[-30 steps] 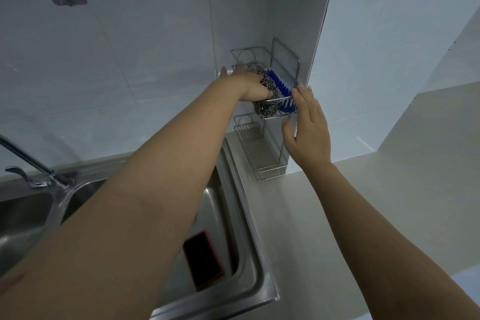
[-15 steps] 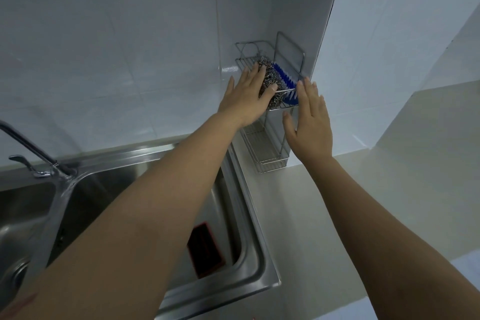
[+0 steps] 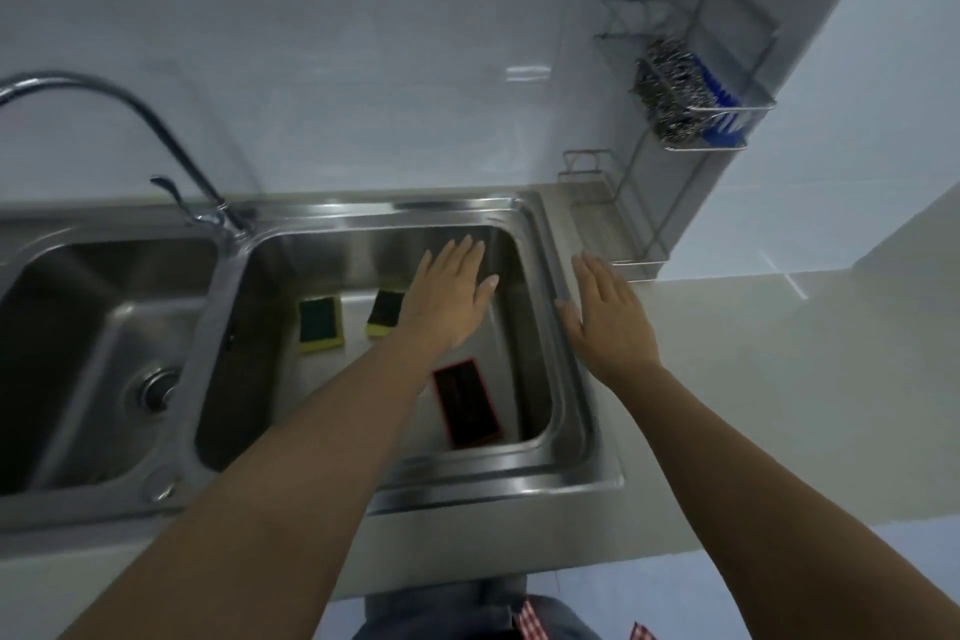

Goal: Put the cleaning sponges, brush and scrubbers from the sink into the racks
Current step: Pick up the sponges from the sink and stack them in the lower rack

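Steel wool scrubbers (image 3: 667, 96) and a blue brush (image 3: 719, 112) sit in the upper rack (image 3: 727, 148) in the corner; the lower rack (image 3: 618, 229) stands beneath on the counter. In the right sink basin (image 3: 540, 327) lie two yellow-green sponges (image 3: 319, 325) (image 3: 384, 312) and a red-edged black sponge (image 3: 467, 400). My left hand (image 3: 449, 299) hovers open and flat over the basin, just right of the second sponge, holding nothing. Over the sink's right rim, my right hand (image 3: 605, 317) is spread open and empty too.
A curved faucet (image 3: 156, 130) rises behind the divider between the basins. The left basin (image 3: 104, 327) has a drain (image 3: 156, 387). Pale countertop (image 3: 753, 359) extends to the right, with tiled walls behind.
My left hand let go of the steel wool in the upper rack and dropped over the right basin. My right hand left the rack for the sink rim. The view tilted down.
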Motion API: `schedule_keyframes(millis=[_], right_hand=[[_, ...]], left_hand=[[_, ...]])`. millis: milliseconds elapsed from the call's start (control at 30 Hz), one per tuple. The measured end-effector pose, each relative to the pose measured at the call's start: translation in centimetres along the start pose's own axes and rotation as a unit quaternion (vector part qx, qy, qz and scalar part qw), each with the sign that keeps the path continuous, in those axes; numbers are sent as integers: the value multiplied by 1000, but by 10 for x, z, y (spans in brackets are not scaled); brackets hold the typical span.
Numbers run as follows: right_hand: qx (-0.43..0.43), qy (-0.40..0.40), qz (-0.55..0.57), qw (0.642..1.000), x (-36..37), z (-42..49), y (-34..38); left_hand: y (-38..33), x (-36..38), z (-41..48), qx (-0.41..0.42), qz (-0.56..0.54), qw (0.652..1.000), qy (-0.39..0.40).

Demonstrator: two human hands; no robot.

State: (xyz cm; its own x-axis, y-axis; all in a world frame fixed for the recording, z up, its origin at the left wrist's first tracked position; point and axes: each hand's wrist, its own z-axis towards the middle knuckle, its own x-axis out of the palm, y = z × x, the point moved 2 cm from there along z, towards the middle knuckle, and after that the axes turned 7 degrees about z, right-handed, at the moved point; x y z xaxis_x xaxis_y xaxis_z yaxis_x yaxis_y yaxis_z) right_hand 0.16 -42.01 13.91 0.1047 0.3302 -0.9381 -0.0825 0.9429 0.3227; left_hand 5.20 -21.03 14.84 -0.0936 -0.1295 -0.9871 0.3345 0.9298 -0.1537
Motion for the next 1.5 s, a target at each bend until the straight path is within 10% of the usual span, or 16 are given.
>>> schedule_keyframes(millis=[467,1500], right_hand=[[-44,178,20,983,141,5,112],[110,151,53,981,342,145,169]], left_hand=[[153,83,-89,-159,16,984,83],[261,206,33,-352,-70,932,45]])
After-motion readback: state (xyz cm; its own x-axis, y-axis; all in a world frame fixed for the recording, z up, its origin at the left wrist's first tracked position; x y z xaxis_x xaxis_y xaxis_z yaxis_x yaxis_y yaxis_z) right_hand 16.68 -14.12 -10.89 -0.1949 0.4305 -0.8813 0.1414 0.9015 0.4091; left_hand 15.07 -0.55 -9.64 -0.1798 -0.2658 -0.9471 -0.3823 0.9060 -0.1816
